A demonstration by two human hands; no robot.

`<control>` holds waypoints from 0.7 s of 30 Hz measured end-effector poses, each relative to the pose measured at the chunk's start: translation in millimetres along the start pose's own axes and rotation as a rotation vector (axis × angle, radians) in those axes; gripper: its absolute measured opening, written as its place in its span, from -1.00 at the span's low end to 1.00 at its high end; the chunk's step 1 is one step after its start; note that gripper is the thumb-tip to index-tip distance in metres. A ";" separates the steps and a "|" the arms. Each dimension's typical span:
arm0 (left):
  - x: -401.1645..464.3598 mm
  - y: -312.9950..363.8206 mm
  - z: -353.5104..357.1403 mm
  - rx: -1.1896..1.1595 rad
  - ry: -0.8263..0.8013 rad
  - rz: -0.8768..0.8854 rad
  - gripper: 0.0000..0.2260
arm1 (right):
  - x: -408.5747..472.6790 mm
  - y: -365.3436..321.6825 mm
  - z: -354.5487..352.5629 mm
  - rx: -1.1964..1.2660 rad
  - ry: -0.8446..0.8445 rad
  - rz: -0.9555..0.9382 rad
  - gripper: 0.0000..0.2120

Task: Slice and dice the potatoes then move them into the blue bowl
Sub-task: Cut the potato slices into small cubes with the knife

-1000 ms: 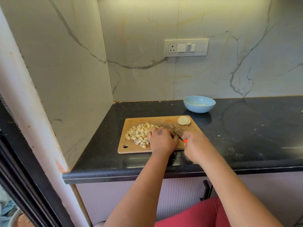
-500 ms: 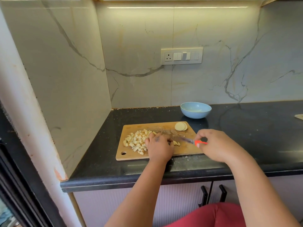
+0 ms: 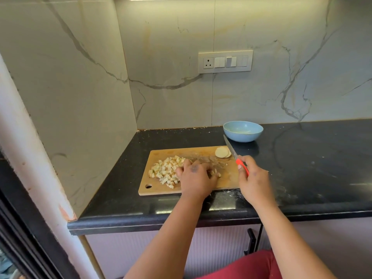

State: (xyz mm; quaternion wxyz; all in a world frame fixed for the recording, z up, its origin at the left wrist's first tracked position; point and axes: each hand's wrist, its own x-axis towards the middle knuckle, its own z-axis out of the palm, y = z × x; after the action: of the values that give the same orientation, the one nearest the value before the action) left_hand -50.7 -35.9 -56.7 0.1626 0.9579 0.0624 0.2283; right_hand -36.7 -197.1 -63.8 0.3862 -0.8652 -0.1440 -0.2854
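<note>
1. Left hand [image 3: 196, 175], fingers curled over diced potato [image 3: 166, 172] on the cutting board [image 3: 227, 181], likely gathering; grip uncertain.
2. Right hand [image 3: 252, 178] grips the knife [image 3: 231, 149], blade raised.
3. Slices [image 3: 222, 152] remain uncut at the board's far edge.
4. Blue bowl [image 3: 243, 130] beyond; open tabletop [image 3: 312, 158] right.

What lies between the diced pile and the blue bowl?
In the head view: bare cutting board, then potato slices and the knife.

Wooden cutting board [image 3: 201, 154] matt; black stone counter [image 3: 302, 168] glossy; marble-look wall [image 3: 281, 27] smooth.
</note>
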 end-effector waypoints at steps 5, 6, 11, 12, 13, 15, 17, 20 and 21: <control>1.7 -2.0 1.6 -0.056 -0.016 0.010 -0.76 | -0.8 -0.5 -1.5 -0.027 -0.025 -0.020 -0.85; 2.0 -2.7 1.8 -0.062 -0.009 0.005 -0.76 | -2.9 -2.4 -2.3 -0.032 -0.031 -0.013 -0.84; 3.9 -3.4 5.1 -0.088 0.048 -0.030 -0.78 | -40.4 -24.1 -4.0 -0.061 0.011 -0.044 -0.74; 4.1 -3.5 6.0 -0.087 0.059 -0.029 -0.78 | -49.6 -31.5 -4.2 -0.045 0.003 -0.056 -0.75; 4.7 -4.0 7.7 -0.083 0.069 -0.027 -0.77 | -56.2 -37.8 -3.5 -0.034 -0.016 -0.065 -0.76; 6.3 -4.5 10.2 -0.077 0.085 -0.023 -0.77 | -63.3 -44.8 -0.8 -0.050 -0.039 -0.075 -0.79; 6.6 -6.1 13.9 -0.087 0.096 -0.025 -0.77 | -66.3 -46.0 2.0 -0.112 -0.044 -0.041 -0.83; 9.5 -6.7 14.1 -0.129 0.107 -0.040 -0.78 | -62.7 -46.3 2.1 -0.197 -0.102 0.030 -0.87; 9.8 -6.3 14.2 -0.136 0.109 -0.041 -0.79 | -60.8 -46.3 1.5 -0.198 -0.125 0.045 -0.88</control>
State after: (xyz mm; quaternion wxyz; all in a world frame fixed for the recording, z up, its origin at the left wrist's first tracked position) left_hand -35.7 -32.1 -66.7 0.2282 0.9294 0.0749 0.2803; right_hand -106.3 -167.1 -74.3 0.2954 -0.9183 -0.1197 -0.2349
